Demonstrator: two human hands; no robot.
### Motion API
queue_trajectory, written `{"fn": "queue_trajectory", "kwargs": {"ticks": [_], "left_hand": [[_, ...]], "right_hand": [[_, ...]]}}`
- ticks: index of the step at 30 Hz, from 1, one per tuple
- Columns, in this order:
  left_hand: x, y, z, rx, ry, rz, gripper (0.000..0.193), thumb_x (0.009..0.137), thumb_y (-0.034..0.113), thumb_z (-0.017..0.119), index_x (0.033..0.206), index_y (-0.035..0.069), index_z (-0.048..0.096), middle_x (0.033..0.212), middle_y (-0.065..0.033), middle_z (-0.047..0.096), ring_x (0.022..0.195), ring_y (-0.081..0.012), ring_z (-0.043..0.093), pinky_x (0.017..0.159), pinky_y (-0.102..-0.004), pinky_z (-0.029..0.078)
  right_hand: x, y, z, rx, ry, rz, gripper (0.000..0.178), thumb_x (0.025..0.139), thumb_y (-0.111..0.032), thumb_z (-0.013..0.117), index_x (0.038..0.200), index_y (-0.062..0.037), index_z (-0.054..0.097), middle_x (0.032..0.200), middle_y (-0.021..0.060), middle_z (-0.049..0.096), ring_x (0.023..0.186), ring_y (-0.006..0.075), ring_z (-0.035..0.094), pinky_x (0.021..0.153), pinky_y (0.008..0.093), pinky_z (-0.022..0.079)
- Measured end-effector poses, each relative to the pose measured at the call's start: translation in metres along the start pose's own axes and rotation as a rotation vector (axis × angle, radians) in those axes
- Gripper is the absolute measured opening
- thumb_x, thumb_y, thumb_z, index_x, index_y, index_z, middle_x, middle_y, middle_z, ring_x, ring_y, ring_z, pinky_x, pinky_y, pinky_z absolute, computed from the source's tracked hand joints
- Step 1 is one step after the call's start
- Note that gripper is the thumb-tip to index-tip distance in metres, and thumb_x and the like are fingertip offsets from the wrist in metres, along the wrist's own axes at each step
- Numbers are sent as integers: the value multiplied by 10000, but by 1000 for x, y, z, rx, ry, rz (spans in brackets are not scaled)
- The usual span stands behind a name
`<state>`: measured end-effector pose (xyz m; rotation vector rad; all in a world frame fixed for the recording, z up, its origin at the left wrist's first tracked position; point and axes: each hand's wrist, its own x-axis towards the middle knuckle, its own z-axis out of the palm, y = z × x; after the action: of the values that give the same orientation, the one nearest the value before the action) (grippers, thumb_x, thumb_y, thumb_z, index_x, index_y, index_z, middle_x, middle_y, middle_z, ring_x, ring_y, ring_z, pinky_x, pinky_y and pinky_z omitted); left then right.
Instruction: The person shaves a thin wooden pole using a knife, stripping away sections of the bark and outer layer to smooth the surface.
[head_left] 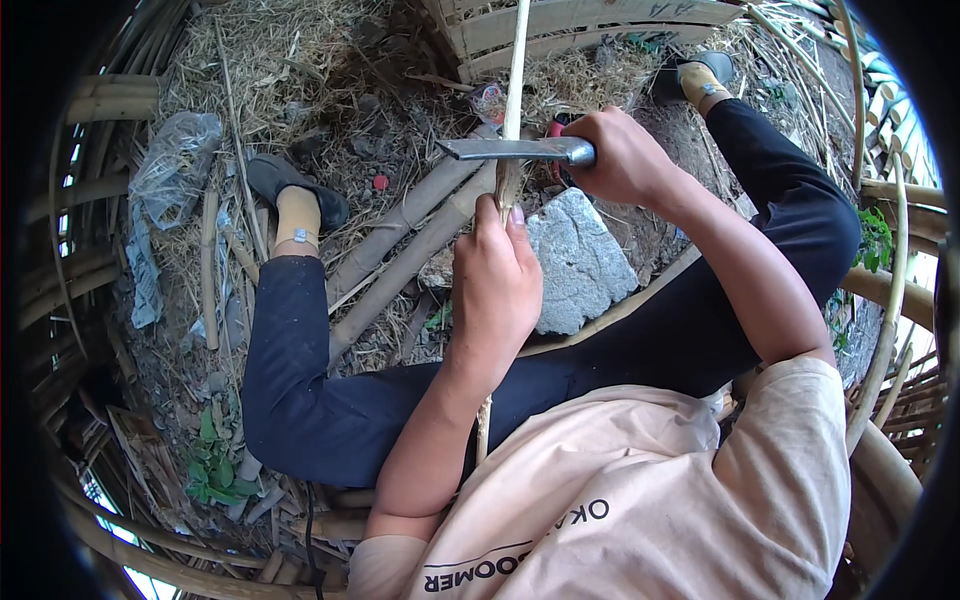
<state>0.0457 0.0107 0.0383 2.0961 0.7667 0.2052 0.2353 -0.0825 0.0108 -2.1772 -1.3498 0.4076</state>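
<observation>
My left hand (497, 290) is closed round a long, thin pale stick (516, 75), which stands up past my fingers toward the far edge. Its lower end shows again below my left wrist, by my thigh. In my right hand (622, 155) is the handle of a knife, my fist closed round it. The steel knife blade (505, 150) lies crosswise over the stick, just above my left thumb. Whether its edge bites into the wood I cannot tell. A grey, rough stone block (582, 262) sits right of my left hand, below the knife.
Grey bamboo poles (410, 235) lie slanting on the ground between my legs. A clear plastic bag (178, 165) rests at the left. A wooden slatted crate (590, 18) stands at the far side. Bamboo railings (885, 300) curve round me, and a leafy plant (215, 465) grows lower left.
</observation>
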Motion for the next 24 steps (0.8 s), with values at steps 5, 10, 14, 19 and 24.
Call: {"fn": "queue_trajectory", "kwargs": {"ticks": [5,10,14,19,24], "left_hand": [[-2,5,-8,-18,-32,-38,164,1018,113,483,1032,-46,519,689,-291,617,698,-483,645,573,-544,464],[0,6,-3,10,-12,-31,173,1016,110,493,1039,-60,516,722,-303,625,731,-484,649,579,-537,470],[1,3,-5,-17,-31,-16,178,1013,104,493,1053,-68,512,740,-307,629,737,-484,650,586,-536,474],[-4,-2,0,-13,56,14,245,1028,138,488,1088,-93,544,708,-299,606,692,-481,631,581,-527,443],[-9,4,2,87,35,-11,232,1030,127,480,1093,-89,535,721,-308,617,704,-485,639,564,-520,450]], "right_hand": [[-2,2,10,56,23,0,94,722,-90,713,732,0,686,666,220,628,647,403,631,612,453,503],[0,-4,0,28,-24,95,165,672,-85,686,823,-31,723,739,199,685,734,392,682,732,463,553],[0,-5,2,21,-20,86,186,673,-88,685,848,-39,727,735,191,688,718,384,682,731,460,554],[-5,-14,-4,-137,85,61,152,669,-96,694,815,-65,724,682,167,679,650,361,681,671,460,557],[5,6,-6,-221,124,92,90,734,-122,689,771,-49,727,640,160,676,606,335,695,640,448,577]]}}
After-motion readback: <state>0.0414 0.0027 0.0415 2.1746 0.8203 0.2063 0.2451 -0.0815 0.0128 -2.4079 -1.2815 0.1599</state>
